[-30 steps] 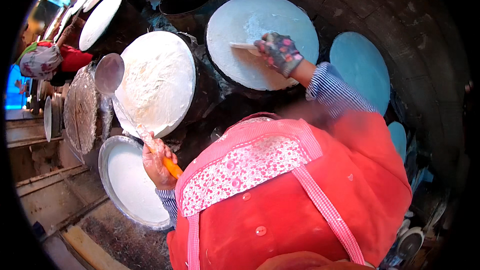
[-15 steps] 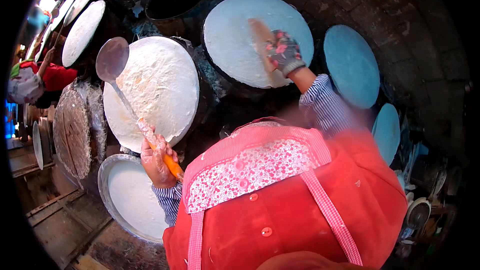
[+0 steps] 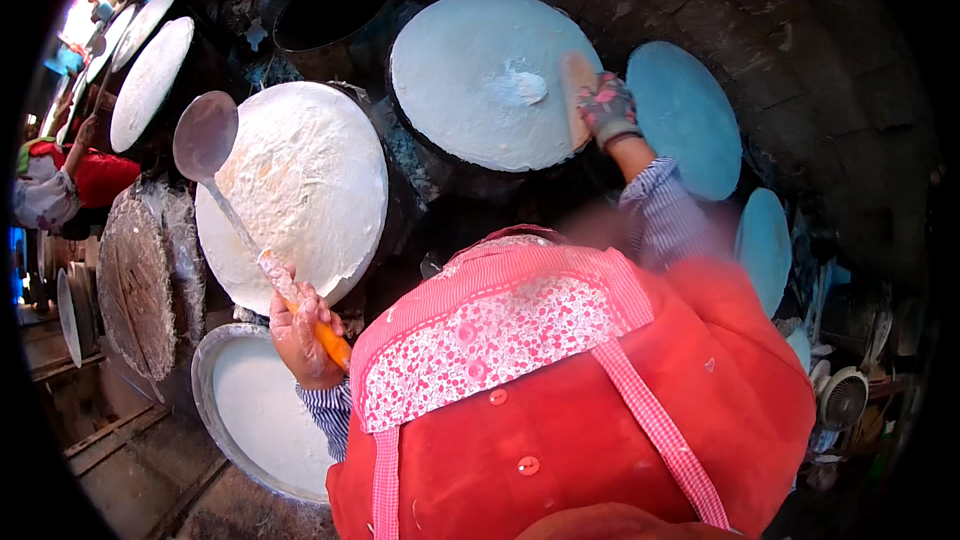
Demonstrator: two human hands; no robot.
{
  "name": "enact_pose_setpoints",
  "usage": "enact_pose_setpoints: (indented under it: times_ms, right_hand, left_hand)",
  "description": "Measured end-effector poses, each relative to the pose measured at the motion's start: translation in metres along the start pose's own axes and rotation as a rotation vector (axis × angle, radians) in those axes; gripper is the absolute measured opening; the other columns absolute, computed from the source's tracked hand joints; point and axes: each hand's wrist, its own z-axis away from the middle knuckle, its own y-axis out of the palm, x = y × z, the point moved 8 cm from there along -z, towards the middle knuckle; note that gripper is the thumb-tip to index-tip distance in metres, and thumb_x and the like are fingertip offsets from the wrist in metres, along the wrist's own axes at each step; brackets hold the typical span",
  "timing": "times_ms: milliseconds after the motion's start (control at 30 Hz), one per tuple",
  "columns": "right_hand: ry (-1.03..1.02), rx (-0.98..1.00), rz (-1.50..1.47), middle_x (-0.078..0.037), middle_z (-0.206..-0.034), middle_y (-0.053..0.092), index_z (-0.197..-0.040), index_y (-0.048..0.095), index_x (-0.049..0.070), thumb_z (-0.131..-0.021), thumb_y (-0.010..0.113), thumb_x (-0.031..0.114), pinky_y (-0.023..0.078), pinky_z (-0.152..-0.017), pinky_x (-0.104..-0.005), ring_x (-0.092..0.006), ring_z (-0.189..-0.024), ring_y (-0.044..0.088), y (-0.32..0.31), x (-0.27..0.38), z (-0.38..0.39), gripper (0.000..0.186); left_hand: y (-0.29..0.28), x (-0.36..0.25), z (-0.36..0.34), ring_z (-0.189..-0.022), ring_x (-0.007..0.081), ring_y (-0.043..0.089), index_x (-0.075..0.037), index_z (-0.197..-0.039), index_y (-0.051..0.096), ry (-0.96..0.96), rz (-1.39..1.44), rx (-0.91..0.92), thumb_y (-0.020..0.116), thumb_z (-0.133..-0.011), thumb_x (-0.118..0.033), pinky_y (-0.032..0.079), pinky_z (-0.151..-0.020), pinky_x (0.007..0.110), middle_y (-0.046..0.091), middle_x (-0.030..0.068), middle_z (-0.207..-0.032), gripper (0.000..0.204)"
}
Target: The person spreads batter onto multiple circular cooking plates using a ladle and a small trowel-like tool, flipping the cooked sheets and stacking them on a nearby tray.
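Closed around the orange handle of a long metal ladle (image 3: 206,136), my bare left hand (image 3: 303,342) is dusted with white. The ladle's bowl is raised at the left edge of a round griddle (image 3: 310,175) covered by a lumpy white layer. My right hand (image 3: 610,108), in a grey patterned glove, grips a flat wooden spreader (image 3: 577,90). That spreader stands at the right side of a second round griddle (image 3: 450,70), coated with a smooth white layer. A small pale mound of batter (image 3: 528,88) sits on this layer, left of the spreader.
A wide basin (image 3: 212,405) of white liquid stands below my left hand. More white-topped round griddles (image 3: 685,120) continue to the right. A dark pot (image 3: 333,12) is behind, a rough round lid (image 3: 150,280) at left, and another person (image 3: 55,180) at far left.
My right hand has swept the spreader from the middle of the far griddle to its right side. A small batter mound now shows there. My left hand still holds the ladle.
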Motion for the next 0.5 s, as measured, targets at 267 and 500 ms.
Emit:
enact_pose_setpoints:
  times_ms: [267, 500]
  right_hand:
    - [-0.108, 0.158, -0.142, -0.021, -0.107, 0.056, -0.103, 0.055, 0.001, -0.078, 0.055, 0.032, 0.044, -0.086, -0.0391, -0.0345, -0.099, 0.055, 0.044, 0.116, 0.026, 0.040]
    - [-0.544, 0.128, -0.033, -0.012, -0.100, 0.057, -0.101, 0.059, 0.010, -0.074, 0.060, 0.018, 0.045, -0.080, -0.0358, -0.0286, -0.094, 0.055, 0.025, 0.128, 0.014, 0.028]
  left_hand:
    - [-0.012, 0.000, 0.006, -0.059, 0.0086, 0.049, 0.002, -0.125, 0.036, 0.001, -0.013, -0.010, 0.055, -0.078, -0.001, 0.044, -0.042, 0.019, 0.049, 0.0047, -0.084, 0.051]
    - [-0.017, 0.007, 0.012, -0.059, 0.0082, 0.049, 0.002, -0.123, 0.039, -0.028, -0.127, -0.009, 0.056, -0.077, -0.002, 0.043, -0.042, 0.019, 0.049, 0.0036, -0.084, 0.050]
